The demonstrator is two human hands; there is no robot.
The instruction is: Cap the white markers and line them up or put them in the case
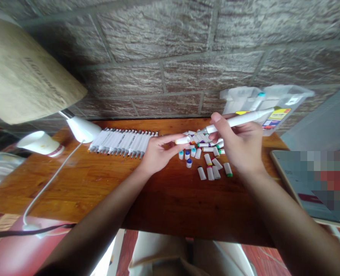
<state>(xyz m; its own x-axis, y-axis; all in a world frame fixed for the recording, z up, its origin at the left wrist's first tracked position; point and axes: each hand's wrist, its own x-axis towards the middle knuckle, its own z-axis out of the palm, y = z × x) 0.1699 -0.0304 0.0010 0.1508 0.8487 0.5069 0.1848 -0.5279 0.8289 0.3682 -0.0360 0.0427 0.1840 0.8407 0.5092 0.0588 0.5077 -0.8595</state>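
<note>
Between the thumb and fingers of my left hand [158,153] is a white marker cap [182,140] with a yellowish end, lying sideways. My right hand [240,143] grips a white marker [241,119] with its grey tip bare, pointing left toward the cap. Tip and cap are a little apart. Below and behind my hands, many loose marker caps [210,172] with coloured ends lie scattered on the wooden table [164,199]. To the left of my left hand, a row of uncapped white markers [121,142] lies side by side.
A clear plastic case [241,100] with a marker in it stands against the brick wall at the back right. On the left are a lamp [80,124] with its cord and a tipped paper cup [40,143]. A tablet-like device [299,184] lies at the right edge.
</note>
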